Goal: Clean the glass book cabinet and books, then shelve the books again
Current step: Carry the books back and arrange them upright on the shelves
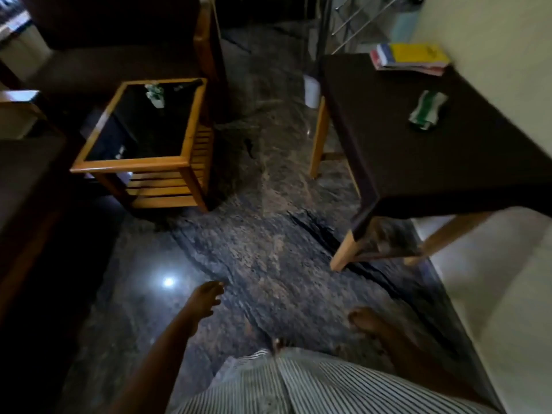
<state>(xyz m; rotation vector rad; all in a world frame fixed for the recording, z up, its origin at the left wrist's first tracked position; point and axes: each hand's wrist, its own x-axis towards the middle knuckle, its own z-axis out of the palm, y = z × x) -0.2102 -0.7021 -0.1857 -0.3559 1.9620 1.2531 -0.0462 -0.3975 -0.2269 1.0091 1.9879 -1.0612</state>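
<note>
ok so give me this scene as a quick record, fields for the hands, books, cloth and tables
dark table: on the right, light wooden legs
side table: on the left, wooden frame, dark glass top
books: small stack at the dark table's far end, yellow cover on top
cloth: green and white, crumpled, on the dark table, apart from the books
left hand: fingers relaxed, holds nothing
right hand: blurred, hangs loose, nothing seen in it
glass cabinet: not in view

Small stack of books (409,58), yellow cover uppermost, flat on dark table (388,138)
</note>
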